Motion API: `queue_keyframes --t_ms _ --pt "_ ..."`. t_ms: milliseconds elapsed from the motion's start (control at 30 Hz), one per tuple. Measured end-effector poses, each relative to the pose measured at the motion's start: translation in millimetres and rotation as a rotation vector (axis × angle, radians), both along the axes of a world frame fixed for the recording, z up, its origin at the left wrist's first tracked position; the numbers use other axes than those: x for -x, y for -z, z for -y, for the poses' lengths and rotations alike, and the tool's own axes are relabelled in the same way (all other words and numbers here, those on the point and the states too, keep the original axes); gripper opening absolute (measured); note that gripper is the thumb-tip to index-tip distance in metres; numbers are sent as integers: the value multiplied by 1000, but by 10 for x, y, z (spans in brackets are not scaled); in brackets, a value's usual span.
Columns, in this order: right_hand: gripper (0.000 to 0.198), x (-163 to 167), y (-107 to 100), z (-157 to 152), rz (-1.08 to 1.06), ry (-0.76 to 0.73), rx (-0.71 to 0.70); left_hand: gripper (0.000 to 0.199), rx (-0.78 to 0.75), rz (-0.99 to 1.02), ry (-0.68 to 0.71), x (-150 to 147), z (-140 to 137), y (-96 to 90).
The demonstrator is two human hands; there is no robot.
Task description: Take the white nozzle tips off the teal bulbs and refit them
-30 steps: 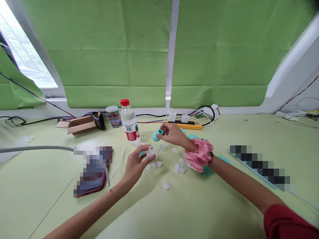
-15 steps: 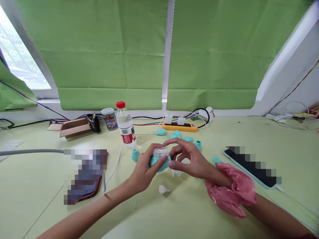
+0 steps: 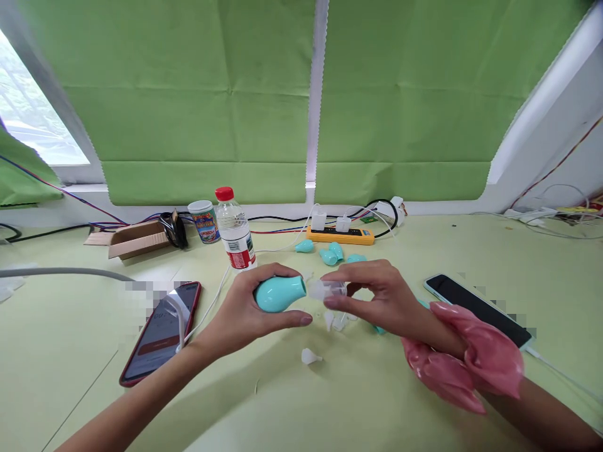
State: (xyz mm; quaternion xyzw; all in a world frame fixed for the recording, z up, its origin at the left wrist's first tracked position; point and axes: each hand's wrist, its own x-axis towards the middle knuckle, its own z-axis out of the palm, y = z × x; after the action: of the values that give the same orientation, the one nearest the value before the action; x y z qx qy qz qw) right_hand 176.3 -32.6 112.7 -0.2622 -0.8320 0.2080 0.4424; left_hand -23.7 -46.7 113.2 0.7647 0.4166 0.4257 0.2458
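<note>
In my left hand (image 3: 249, 307) lies a turquoise rubber bulb (image 3: 279, 294), its open neck pointing right. My right hand (image 3: 372, 289) pinches a clear plastic nozzle piece (image 3: 330, 289) between thumb and fingers. The nozzle's narrow end faces the bulb's neck, with a small gap between them. Below the hands a white translucent tip (image 3: 309, 356) rests on the table, and more clear and white small parts (image 3: 339, 320) lie under my right hand. Several other turquoise bulbs (image 3: 328, 257) are behind my hands, some partly hidden.
A red-capped water bottle (image 3: 235, 235) and a printed can (image 3: 205, 221) stand at the back left, near an open cardboard box (image 3: 139, 238). An orange power strip (image 3: 340, 235) lies behind. Phones rest left (image 3: 162, 336) and right (image 3: 478, 309), with cables attached or across them.
The clear piece was close against the bulb between both hands. Now the bulb is turned with its neck to the right, and my right hand holds the clear nozzle apart from it.
</note>
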Motion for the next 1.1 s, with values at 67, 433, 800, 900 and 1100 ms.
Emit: queue_keyframes --t_ms 67,433,800,900,1100 --pt "16 -19 -30 64 40 36 -175 33 33 1 38 14 30 -44" --pt "18 -42 -57 177 382 81 -699 19 318 -105 230 2 112 -113" --pt "17 -67 -113 298 544 108 -718 20 320 -86 193 -62 188 -108" --pt "20 -38 -85 291 469 89 -676 15 134 -180 148 -58 227 -126" --pt "16 14 -17 202 205 -67 -323 12 -134 -310 90 -50 239 -112"
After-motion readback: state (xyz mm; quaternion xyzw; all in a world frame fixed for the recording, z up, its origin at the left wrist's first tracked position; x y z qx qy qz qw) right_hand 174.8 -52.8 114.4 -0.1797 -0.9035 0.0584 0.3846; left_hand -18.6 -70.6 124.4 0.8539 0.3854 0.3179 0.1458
